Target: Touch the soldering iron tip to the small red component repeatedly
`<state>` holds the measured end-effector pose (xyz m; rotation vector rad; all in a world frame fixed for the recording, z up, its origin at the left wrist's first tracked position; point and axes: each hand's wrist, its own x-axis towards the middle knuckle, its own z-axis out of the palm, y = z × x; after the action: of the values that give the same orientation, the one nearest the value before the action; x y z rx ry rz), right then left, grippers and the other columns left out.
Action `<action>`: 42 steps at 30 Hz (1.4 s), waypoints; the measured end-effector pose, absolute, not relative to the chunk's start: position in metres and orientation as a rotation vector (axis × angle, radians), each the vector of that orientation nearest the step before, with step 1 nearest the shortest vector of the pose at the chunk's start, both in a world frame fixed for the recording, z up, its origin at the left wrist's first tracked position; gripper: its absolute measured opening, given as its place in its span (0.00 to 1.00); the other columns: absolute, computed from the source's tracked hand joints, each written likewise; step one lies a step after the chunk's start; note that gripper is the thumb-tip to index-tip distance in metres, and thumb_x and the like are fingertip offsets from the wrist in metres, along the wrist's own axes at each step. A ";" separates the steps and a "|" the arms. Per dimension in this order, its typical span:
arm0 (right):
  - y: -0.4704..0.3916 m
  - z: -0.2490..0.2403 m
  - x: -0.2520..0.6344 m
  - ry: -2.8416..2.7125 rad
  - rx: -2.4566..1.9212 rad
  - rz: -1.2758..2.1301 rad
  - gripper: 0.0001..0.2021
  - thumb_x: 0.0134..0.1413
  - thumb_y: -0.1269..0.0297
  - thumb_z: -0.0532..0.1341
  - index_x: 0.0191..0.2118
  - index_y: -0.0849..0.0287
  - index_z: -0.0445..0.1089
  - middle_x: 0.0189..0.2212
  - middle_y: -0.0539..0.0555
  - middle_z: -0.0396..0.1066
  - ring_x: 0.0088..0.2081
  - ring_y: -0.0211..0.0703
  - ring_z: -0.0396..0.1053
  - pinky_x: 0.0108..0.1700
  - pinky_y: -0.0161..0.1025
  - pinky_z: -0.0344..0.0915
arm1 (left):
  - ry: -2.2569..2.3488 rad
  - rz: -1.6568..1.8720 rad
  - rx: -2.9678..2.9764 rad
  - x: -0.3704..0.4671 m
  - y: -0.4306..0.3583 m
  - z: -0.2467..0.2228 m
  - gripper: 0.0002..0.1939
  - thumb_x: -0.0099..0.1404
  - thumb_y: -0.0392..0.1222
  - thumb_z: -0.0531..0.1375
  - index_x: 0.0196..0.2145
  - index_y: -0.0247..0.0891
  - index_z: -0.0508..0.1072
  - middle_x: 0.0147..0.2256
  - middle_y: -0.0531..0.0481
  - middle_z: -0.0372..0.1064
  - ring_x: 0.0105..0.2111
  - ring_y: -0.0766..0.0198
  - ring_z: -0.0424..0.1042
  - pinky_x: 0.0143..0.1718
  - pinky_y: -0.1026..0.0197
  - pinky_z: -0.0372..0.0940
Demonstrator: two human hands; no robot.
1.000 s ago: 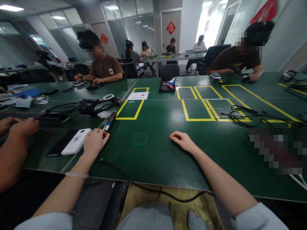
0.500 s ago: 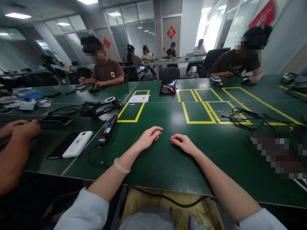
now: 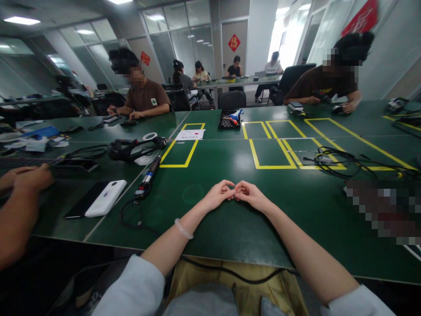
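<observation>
Over the green tabletop (image 3: 210, 237) in front of me, my two hands meet at their fingertips. My left hand (image 3: 221, 194), with a pale bangle (image 3: 184, 229) on its wrist, has its fingers bent and closed towards the thumb. Its tips touch those of my right hand (image 3: 250, 195), whose fingers are curled into a pinch. Whatever may lie between the fingertips is too small or hidden to make out. A faint ring mark (image 3: 193, 194) shows on the table left of my left hand.
Yellow tape outlines (image 3: 276, 167) mark the table ahead. A black tray of tools (image 3: 229, 124) stands at the back. Left lie a cylindrical tool with a cable (image 3: 148, 176) and a white device (image 3: 105, 198), near another person's hands (image 3: 31, 177). Black cables (image 3: 338, 161) lie right.
My left hand has moved right and slightly down, its fingers closing, until it touches my right hand. A small orange-red spot seen at its fingertips before is no longer visible. My right hand has barely moved.
</observation>
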<state>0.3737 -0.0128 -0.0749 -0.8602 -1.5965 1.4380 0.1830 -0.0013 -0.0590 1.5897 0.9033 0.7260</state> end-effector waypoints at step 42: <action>-0.014 -0.072 0.378 -1.816 -1.041 1.168 0.09 0.52 0.59 0.63 0.34 0.59 0.66 0.24 0.47 0.64 0.26 0.35 0.59 0.30 0.34 0.57 | 2.344 0.014 2.031 -0.126 0.015 -0.041 0.41 0.57 0.57 0.55 0.61 0.26 0.58 0.55 0.33 0.61 0.53 0.46 0.64 0.53 0.52 0.60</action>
<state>0.3776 -0.0138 -0.0722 -1.0411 -1.8164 1.1681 -0.1261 0.0147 -0.0408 2.0312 2.3440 0.0144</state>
